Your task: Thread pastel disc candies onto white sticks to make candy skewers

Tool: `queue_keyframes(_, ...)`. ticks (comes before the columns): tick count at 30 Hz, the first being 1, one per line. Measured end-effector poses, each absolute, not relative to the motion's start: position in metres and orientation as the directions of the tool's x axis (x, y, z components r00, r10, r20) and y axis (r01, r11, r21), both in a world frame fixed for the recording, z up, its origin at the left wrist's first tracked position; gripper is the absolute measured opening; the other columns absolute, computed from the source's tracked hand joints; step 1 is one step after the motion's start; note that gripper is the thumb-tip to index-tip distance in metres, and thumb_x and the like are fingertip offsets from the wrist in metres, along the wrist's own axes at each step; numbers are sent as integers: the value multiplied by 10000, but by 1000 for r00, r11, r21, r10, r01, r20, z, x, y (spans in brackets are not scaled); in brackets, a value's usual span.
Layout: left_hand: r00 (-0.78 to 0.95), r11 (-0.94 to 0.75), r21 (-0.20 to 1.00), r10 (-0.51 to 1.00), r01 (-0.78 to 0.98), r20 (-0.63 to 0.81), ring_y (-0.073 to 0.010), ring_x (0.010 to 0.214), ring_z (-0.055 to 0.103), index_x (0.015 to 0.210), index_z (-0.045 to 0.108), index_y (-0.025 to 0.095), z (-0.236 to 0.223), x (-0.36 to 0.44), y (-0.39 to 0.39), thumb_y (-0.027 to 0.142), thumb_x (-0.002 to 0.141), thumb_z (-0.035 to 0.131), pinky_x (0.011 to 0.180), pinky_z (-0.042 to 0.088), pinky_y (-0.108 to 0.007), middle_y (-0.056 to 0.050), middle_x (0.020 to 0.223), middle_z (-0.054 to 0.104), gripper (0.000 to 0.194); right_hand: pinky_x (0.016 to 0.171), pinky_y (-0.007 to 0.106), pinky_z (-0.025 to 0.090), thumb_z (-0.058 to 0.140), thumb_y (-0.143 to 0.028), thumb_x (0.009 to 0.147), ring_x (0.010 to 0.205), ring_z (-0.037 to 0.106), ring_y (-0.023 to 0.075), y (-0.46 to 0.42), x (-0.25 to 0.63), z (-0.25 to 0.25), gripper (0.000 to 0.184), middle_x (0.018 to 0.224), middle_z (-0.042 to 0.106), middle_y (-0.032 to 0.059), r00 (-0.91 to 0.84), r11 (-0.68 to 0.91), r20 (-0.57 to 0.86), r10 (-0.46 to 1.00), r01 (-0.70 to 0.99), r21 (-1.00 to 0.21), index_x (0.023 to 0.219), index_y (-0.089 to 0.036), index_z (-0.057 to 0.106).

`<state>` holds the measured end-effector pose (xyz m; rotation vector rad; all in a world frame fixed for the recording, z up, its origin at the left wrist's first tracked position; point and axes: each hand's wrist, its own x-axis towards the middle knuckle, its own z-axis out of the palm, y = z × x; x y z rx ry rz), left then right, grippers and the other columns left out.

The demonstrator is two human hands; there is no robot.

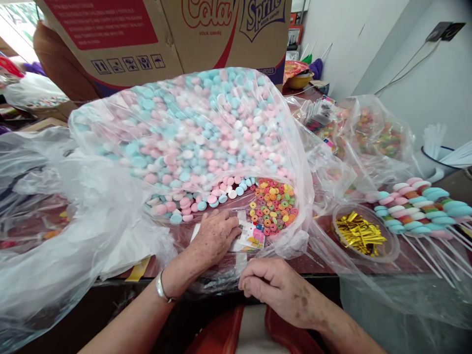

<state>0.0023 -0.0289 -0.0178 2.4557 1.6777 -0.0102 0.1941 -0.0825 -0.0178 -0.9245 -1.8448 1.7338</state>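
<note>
My left hand (214, 238), with a silver bangle at the wrist, lies palm down on some flat printed packets (254, 239) at the table's front edge. Its fingers are bent slightly, and the tips touch the packets. Close by on the right, my right hand (275, 282) hovers over the edge with curled fingers; whatever it may hold is hidden. Beyond the packets, pink, white and blue round candies (188, 204) spill from a big clear plastic bag (206, 128). Small coloured ring candies (273, 206) form a pile at the bag's mouth, right of my left hand.
A clear tub (394, 248) of gold twist ties (359, 233) sits at right. Beside it lie candy skewers (424, 206) on white sticks. A large carton (162, 44) stands behind the bag. Crumpled plastic (92, 206) covers the left side. A white pot (435, 164) holds white sticks.
</note>
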Motion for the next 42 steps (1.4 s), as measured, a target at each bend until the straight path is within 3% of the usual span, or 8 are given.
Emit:
queue_keyframes(4,389,-358,283,920,890,-56,-221,831,558,719,625,187,-11,-7,-28,227,942,504,761,378,-342,-45,829,644,257,510,188,375,506,-294,925,544,473,76,-80,204,-16,216,711,616,-13,-586,-130,-162,794,96,-987,843,-161,655)
queue_keyframes(10,408,-397,547,907,737,108,-179,772,515,695,527,200,14,-11,-41,284,960,441,715,389,-296,0,733,557,291,662,243,492,671,-347,801,733,573,128,-60,212,-20,341,962,642,34,-24,45,42,999,108,-993,1092,-193,580)
queue_keyframes(16,382,-384,607,913,696,139,-212,890,568,948,574,205,13,6,-50,311,947,493,789,448,-338,-45,948,641,133,713,259,468,564,-316,879,772,595,146,-51,208,-18,188,844,670,14,-210,21,-3,978,109,-994,960,-176,659)
queue_keyframes(19,418,-431,667,888,608,193,-247,1158,535,1251,498,200,14,13,-47,305,913,569,950,435,-377,-111,1267,593,361,723,246,445,571,-259,879,775,584,137,-52,211,-14,133,826,658,-6,-239,114,70,969,172,-979,896,-180,677)
queue_keyframes(23,461,-364,724,885,586,71,-194,866,588,875,617,190,19,19,-38,280,889,572,785,453,-307,-26,883,658,102,701,234,426,562,-187,886,733,556,124,-51,218,-12,107,767,607,-19,-273,242,168,947,267,-933,836,-184,657)
queue_keyframes(26,432,-181,809,897,559,-97,-137,640,525,706,586,185,18,22,-33,304,860,601,605,401,-243,31,668,593,195,722,245,429,542,-165,917,762,557,134,-50,224,-15,114,787,604,-7,-279,381,299,913,321,-867,860,-196,635)
queue_keyframes(37,573,-125,874,796,470,-195,-89,529,400,658,539,170,10,29,-25,418,959,463,495,290,-208,52,590,487,398,617,285,327,404,-277,1022,631,418,144,-47,236,-20,368,635,462,-8,-301,632,568,766,515,-579,661,-211,437)
queue_keyframes(42,523,1,926,825,377,-214,-100,538,427,683,577,176,13,35,-26,382,827,639,479,313,-194,45,586,516,260,614,290,311,345,-333,1039,587,399,130,-47,238,-19,446,576,422,-23,-261,615,576,774,525,-588,612,-211,388)
